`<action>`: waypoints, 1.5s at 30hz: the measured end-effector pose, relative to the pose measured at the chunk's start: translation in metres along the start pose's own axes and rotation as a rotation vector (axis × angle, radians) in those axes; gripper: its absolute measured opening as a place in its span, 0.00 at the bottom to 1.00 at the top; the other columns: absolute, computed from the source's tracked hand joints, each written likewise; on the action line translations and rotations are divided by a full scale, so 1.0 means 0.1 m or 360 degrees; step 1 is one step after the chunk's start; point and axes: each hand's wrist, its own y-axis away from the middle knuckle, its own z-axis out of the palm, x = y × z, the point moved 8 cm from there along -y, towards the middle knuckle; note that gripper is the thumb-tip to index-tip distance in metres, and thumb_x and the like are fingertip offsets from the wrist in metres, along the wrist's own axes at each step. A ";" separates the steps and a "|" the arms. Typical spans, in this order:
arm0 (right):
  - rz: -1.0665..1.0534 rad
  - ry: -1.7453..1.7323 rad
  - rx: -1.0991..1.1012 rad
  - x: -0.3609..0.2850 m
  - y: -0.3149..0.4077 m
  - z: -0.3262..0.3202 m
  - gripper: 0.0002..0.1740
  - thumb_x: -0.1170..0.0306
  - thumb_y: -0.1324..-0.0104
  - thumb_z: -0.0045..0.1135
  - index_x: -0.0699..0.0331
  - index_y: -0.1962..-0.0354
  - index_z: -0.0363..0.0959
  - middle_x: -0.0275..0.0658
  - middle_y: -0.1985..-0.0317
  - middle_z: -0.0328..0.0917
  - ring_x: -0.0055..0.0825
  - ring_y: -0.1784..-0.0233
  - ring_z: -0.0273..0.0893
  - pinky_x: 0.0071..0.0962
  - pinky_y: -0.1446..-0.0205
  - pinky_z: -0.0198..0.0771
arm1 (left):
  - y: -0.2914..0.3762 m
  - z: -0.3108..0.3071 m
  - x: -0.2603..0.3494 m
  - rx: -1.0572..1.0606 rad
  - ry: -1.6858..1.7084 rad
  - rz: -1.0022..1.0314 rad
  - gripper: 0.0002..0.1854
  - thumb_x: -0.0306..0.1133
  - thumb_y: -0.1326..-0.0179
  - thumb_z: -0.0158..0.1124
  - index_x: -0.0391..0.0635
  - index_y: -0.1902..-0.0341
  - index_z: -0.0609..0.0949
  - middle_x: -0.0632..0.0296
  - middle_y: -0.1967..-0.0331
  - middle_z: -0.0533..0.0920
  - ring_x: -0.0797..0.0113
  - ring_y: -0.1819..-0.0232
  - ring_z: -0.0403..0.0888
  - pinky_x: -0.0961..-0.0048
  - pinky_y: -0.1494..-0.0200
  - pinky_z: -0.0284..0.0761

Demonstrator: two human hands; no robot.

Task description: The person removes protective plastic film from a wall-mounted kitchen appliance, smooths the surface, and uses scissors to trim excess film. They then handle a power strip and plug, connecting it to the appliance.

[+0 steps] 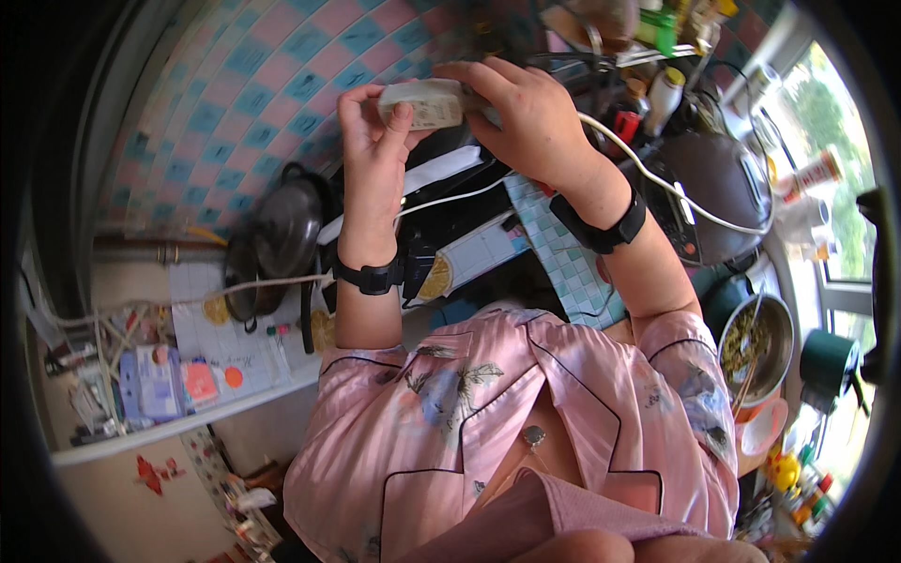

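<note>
Raised before the tiled wall, my left hand (pixel 380 134) grips a small pale box-shaped container (pixel 438 104) by its left end, thumb on the front face, which bears writing. At the container's right end is my right hand (pixel 524 112), its fingers curled; whether they hold the container or something small beside it is hard to tell, as the fingertips are blurred and partly hidden. A white cable (pixel 654 179) runs behind my right wrist. Both wrists carry black bands.
A dark lidded pan (pixel 285 218) stands at the left. To the right are a large dark rounded appliance (pixel 711 183), bottles (pixel 665 98) and a pan of food with chopsticks (pixel 746 345). Below my hands lies a teal checked surface (pixel 563 260). Packets (pixel 151 383) crowd the left counter.
</note>
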 end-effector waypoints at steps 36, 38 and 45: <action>0.0886 -0.0575 0.0454 0.38 0.80 0.20 0.25 0.71 0.36 0.69 0.71 0.44 0.71 0.38 0.54 0.81 0.20 0.51 0.76 0.21 0.45 0.71 | 3.36 -3.40 -2.28 0.0871 -0.2355 -0.1019 0.16 0.29 0.49 0.69 0.42 0.57 0.77 0.48 0.57 0.79 0.45 0.51 0.78 0.52 0.50 0.77; 0.0860 -0.0512 0.0412 0.39 0.81 0.17 0.24 0.71 0.36 0.68 0.71 0.44 0.71 0.37 0.54 0.81 0.20 0.51 0.76 0.21 0.45 0.71 | 3.50 -3.46 -2.21 0.1138 -0.2461 -0.1065 0.15 0.28 0.50 0.68 0.41 0.59 0.76 0.48 0.58 0.79 0.45 0.53 0.78 0.52 0.51 0.77; 0.0898 -0.0475 0.0389 0.51 0.82 0.14 0.25 0.71 0.36 0.68 0.69 0.43 0.71 0.36 0.53 0.78 0.21 0.51 0.75 0.21 0.45 0.69 | 3.86 -3.93 -2.29 0.1274 -0.2366 -0.1171 0.39 0.40 0.57 0.76 0.42 0.40 0.70 0.47 0.48 0.79 0.43 0.45 0.76 0.52 0.43 0.73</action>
